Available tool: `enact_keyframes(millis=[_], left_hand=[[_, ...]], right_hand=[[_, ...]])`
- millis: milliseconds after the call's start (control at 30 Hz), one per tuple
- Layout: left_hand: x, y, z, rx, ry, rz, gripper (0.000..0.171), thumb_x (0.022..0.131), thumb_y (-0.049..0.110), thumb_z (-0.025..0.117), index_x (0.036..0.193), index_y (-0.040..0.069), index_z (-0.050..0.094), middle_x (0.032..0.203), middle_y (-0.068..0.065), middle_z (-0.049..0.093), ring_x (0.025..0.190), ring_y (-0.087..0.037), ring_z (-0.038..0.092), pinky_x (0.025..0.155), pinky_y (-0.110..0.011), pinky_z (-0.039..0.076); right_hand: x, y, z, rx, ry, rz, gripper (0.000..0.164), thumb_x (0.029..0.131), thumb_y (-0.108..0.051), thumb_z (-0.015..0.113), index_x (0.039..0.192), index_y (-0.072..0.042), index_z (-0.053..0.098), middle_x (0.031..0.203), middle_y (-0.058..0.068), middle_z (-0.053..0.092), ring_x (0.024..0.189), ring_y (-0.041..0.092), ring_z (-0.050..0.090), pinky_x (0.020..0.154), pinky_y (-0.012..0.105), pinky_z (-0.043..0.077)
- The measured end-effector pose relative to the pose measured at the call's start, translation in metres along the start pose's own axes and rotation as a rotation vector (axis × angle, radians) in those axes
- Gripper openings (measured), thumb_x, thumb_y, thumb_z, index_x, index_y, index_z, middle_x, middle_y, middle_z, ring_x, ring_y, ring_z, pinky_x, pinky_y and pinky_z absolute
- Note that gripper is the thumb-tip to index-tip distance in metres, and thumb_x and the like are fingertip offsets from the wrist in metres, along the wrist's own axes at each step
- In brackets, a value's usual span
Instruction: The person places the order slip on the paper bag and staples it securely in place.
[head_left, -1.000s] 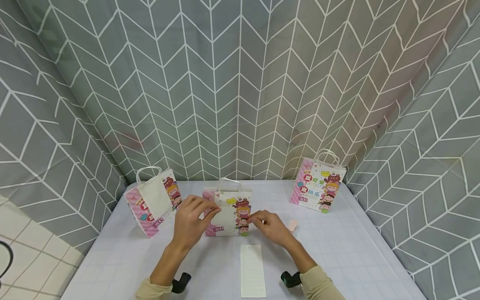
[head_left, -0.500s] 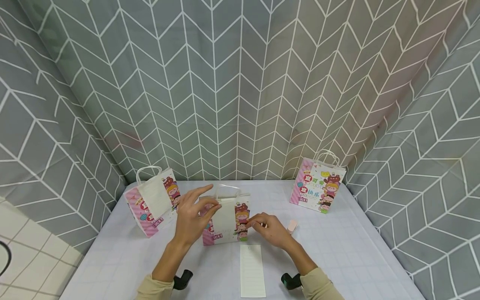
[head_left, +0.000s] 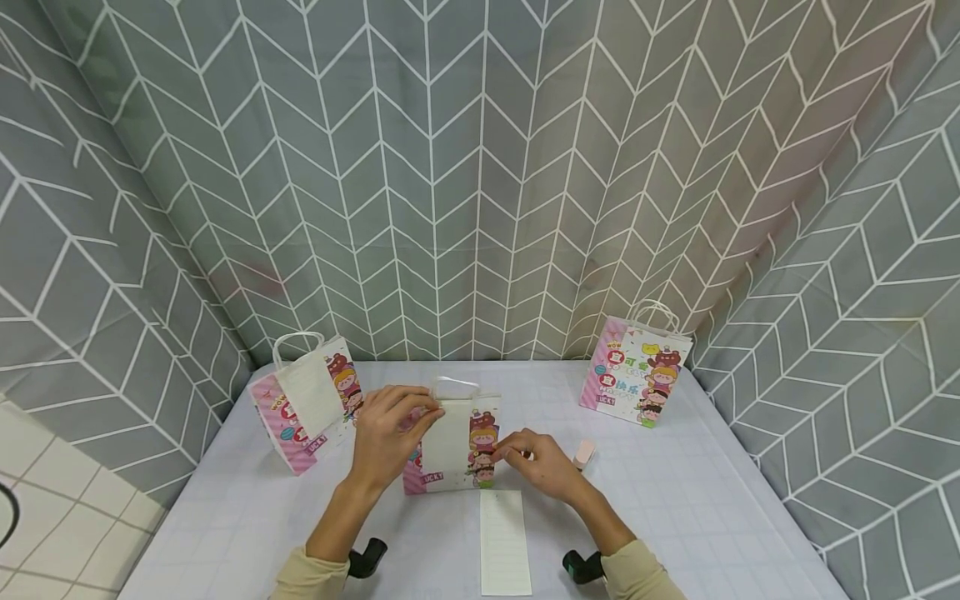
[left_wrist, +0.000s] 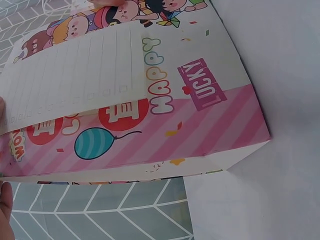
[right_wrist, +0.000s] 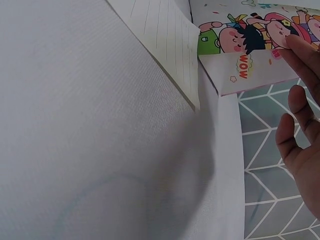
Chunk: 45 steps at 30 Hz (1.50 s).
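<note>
In the head view a small white and pink paper gift bag (head_left: 483, 442) stands in the middle of the table between both hands. A blank-looking lined sheet (left_wrist: 75, 75) lies flat against its printed front. My left hand (head_left: 386, 433) pinches the sheet to the bag's top rim; in the left wrist view the thumb is in front and fingers are behind. My right hand (head_left: 543, 462) holds the bag's right edge with bent fingers; in the right wrist view, fingertips rest on the cartoon print. Whether a finger sits behind that edge I cannot tell.
Another lined pad or sheet (head_left: 506, 542) lies in front of the bag. A small pale pink object (head_left: 584, 453) is beyond my right hand. Similar gift bags stand at the left (head_left: 348, 375) and right (head_left: 630, 371); the left one has a sheet (head_left: 311, 396) on its front.
The middle bag has come slightly nearer and tilted, its handle lower. My left index finger lifted, then came back down to the rim. The right hand has shifted a little lower.
</note>
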<state>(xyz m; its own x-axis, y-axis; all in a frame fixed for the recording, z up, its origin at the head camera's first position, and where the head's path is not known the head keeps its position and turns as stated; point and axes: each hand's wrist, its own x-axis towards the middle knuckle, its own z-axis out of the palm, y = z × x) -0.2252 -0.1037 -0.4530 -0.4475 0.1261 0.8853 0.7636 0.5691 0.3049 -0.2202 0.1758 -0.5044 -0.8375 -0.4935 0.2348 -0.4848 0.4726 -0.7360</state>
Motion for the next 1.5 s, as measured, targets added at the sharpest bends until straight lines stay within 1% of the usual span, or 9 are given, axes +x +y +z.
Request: enact_keyframes(millis=[100, 233, 367, 533, 733, 933, 1100, 1233, 1500], left_hand=[[0.000, 0.001, -0.001, 0.000, -0.011, -0.019, 0.024, 0.070, 0.012, 0.091, 0.087, 0.017, 0.075, 0.094, 0.004, 0.074, 0.090, -0.016, 0.068, 0.083, -0.036, 0.043], [-0.001, 0.002, -0.001, -0.009, -0.031, -0.059, 0.025, 0.072, 0.013, 0.091, 0.086, 0.016, 0.071, 0.090, 0.004, 0.073, 0.075, -0.014, 0.064, 0.079, -0.034, 0.043], [0.000, 0.004, -0.002, -0.012, -0.044, -0.082, 0.027, 0.072, 0.015, 0.091, 0.086, 0.015, 0.067, 0.085, 0.003, 0.072, 0.064, -0.010, 0.059, 0.074, -0.032, 0.043], [0.001, 0.006, -0.003, 0.011, -0.043, -0.094, 0.032, 0.071, 0.018, 0.091, 0.091, 0.012, 0.068, 0.081, 0.001, 0.071, 0.059, -0.009, 0.059, 0.073, -0.034, 0.044], [0.002, 0.008, -0.005, 0.008, -0.052, -0.125, 0.039, 0.071, 0.021, 0.092, 0.100, 0.011, 0.068, 0.088, -0.001, 0.074, 0.064, -0.012, 0.062, 0.073, -0.034, 0.046], [0.002, 0.008, -0.006, 0.007, -0.064, -0.105, 0.045, 0.070, 0.019, 0.091, 0.111, 0.010, 0.072, 0.090, -0.003, 0.077, 0.067, -0.013, 0.066, 0.078, -0.036, 0.046], [0.003, 0.009, -0.007, 0.026, -0.087, -0.099, 0.035, 0.071, 0.020, 0.091, 0.102, 0.009, 0.078, 0.089, -0.001, 0.077, 0.075, -0.014, 0.067, 0.083, -0.037, 0.047], [0.004, 0.010, -0.008, 0.033, -0.098, -0.094, 0.032, 0.070, 0.020, 0.092, 0.098, 0.009, 0.079, 0.089, -0.001, 0.078, 0.081, -0.017, 0.070, 0.083, -0.038, 0.047], [0.006, 0.012, -0.009, 0.033, -0.101, -0.087, 0.029, 0.071, 0.021, 0.091, 0.095, 0.010, 0.079, 0.087, -0.001, 0.077, 0.081, -0.017, 0.070, 0.082, -0.039, 0.048]], right_hand=[[-0.001, -0.001, 0.000, 0.004, 0.000, -0.015, 0.024, 0.103, -0.019, 0.055, 0.101, -0.018, 0.079, 0.109, -0.006, 0.074, 0.100, 0.013, 0.063, 0.082, 0.030, 0.049], [-0.001, -0.001, -0.001, 0.007, 0.002, -0.029, 0.024, 0.103, -0.021, 0.055, 0.100, -0.018, 0.079, 0.110, -0.004, 0.074, 0.101, 0.016, 0.063, 0.083, 0.031, 0.050], [-0.002, 0.000, -0.002, -0.001, 0.007, -0.052, 0.023, 0.103, -0.020, 0.055, 0.099, -0.018, 0.078, 0.109, -0.005, 0.074, 0.100, 0.013, 0.063, 0.083, 0.031, 0.051], [-0.001, 0.002, -0.001, -0.019, 0.016, -0.071, 0.022, 0.101, -0.021, 0.057, 0.097, -0.020, 0.078, 0.105, -0.009, 0.073, 0.096, 0.008, 0.062, 0.080, 0.029, 0.051], [-0.002, 0.002, -0.001, -0.020, 0.026, -0.086, 0.023, 0.101, -0.020, 0.056, 0.095, -0.020, 0.078, 0.103, -0.007, 0.073, 0.094, 0.009, 0.062, 0.078, 0.028, 0.050], [-0.002, -0.001, -0.002, -0.016, 0.025, -0.051, 0.024, 0.099, -0.019, 0.055, 0.091, -0.021, 0.078, 0.101, -0.010, 0.073, 0.094, 0.008, 0.061, 0.078, 0.028, 0.049], [-0.003, -0.001, -0.002, -0.017, 0.024, -0.037, 0.025, 0.099, -0.020, 0.055, 0.090, -0.022, 0.078, 0.101, -0.012, 0.072, 0.095, 0.008, 0.061, 0.079, 0.028, 0.049], [-0.003, -0.001, -0.002, -0.014, 0.023, -0.033, 0.025, 0.099, -0.022, 0.055, 0.089, -0.023, 0.078, 0.101, -0.012, 0.072, 0.096, 0.008, 0.061, 0.080, 0.029, 0.050], [-0.003, 0.000, -0.002, -0.018, 0.023, -0.043, 0.026, 0.100, -0.022, 0.055, 0.088, -0.023, 0.077, 0.098, -0.013, 0.071, 0.092, 0.008, 0.060, 0.077, 0.028, 0.050]])
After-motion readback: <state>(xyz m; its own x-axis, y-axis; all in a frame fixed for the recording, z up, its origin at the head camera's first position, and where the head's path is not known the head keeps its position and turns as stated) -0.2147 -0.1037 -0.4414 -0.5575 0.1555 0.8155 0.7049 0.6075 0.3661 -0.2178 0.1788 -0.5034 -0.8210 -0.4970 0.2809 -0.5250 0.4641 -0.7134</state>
